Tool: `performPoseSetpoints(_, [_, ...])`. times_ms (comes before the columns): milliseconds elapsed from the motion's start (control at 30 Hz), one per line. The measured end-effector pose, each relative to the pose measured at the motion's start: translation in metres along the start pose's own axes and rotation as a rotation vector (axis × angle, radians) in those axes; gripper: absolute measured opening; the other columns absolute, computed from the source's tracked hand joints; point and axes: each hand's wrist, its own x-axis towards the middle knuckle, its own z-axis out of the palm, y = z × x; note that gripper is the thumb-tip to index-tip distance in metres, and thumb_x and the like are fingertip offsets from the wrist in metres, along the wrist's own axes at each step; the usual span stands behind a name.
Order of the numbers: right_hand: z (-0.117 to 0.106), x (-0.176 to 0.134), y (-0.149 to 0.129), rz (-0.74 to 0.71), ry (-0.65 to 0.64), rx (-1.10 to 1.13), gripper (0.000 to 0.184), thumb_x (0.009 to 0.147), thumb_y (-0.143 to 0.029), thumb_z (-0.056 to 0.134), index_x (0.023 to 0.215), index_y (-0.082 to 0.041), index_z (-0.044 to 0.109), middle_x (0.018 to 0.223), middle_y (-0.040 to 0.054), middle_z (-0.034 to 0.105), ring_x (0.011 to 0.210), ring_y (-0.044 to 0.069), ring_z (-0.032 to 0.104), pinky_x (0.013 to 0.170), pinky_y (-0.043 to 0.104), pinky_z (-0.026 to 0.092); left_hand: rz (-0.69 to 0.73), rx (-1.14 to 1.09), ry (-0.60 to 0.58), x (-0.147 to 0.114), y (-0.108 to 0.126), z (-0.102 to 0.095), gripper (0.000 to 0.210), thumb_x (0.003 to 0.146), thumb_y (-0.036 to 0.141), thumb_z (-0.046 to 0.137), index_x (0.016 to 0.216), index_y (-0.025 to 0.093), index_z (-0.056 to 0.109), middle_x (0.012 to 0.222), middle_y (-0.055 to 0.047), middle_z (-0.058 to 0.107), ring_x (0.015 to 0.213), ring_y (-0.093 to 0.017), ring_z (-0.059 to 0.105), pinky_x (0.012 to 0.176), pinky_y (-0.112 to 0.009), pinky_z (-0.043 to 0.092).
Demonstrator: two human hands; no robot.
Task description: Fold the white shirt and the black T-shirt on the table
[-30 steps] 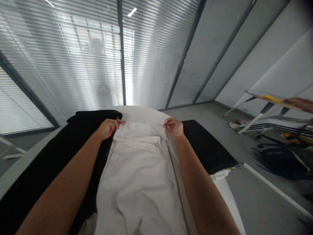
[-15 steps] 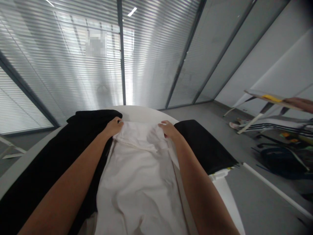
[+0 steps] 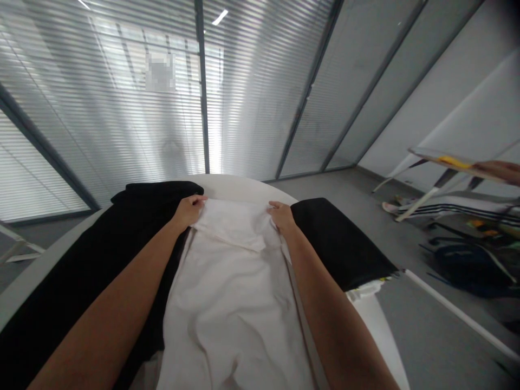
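A white garment lies lengthwise before me on the round white table, its far end folded back over itself in a flap. Wrinkles run across its near half; I cannot tell what kind of garment it is. My left hand is closed on the far left corner of the fold. At the far right corner my right hand pinches the cloth between thumb and fingers. Black clothing lies spread to the left, partly beneath my left forearm. A folded black cloth rests right of my right hand.
Something white pokes out under the folded black cloth at the table's right edge. Further right, a person's hand rests on another table, with a striped trouser leg and a dark bag below. A glass partition with blinds stands behind.
The folded flap looks flatter and smoother at its far edge. My right hand has shifted slightly right, and my fingers lie straighter along the corners.
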Motion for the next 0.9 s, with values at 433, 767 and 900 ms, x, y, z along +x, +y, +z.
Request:
performPoseSetpoints(433, [-0.018, -0.012, -0.018, -0.178, 0.037, -0.351, 0.043, 0.077, -0.009, 0.047, 0.114, -0.016, 0.068, 0.104, 0.0107, 0.068, 0.101, 0.022, 0.063, 0.095, 0.033, 0.045, -0.256, -0.444, 0.000, 0.001, 0.002, 0.003, 0.044, 0.054, 0.024, 0.077, 0.097, 0.015, 0.075, 0.086, -0.008, 0.074, 0.067, -0.016, 0.063, 0.065, -0.029, 0.047])
performPoseSetpoints(767, [-0.018, -0.031, -0.065, -0.454, 0.048, -0.342, 0.038, 0.093, -0.027, 0.041, 0.123, -0.019, 0.063, 0.125, 0.0093, 0.063, 0.119, 0.023, 0.055, 0.106, 0.038, 0.037, 0.228, 0.613, -0.009, -0.007, 0.027, 0.001, 0.049, 0.077, 0.028, 0.058, 0.124, 0.015, 0.064, 0.123, -0.018, 0.063, 0.116, -0.033, 0.055, 0.101, -0.044, 0.038])
performPoseSetpoints(900, [0.014, -0.048, -0.052, -0.479, -0.144, -0.553, 0.049, 0.099, -0.044, 0.031, 0.144, -0.027, 0.043, 0.149, 0.0058, 0.043, 0.140, 0.025, 0.033, 0.114, 0.049, 0.024, 0.462, 0.875, -0.098, -0.031, 0.035, 0.021, 0.047, 0.090, 0.035, 0.044, 0.132, 0.020, 0.058, 0.141, -0.016, 0.050, 0.131, -0.033, 0.041, 0.108, -0.050, 0.028])
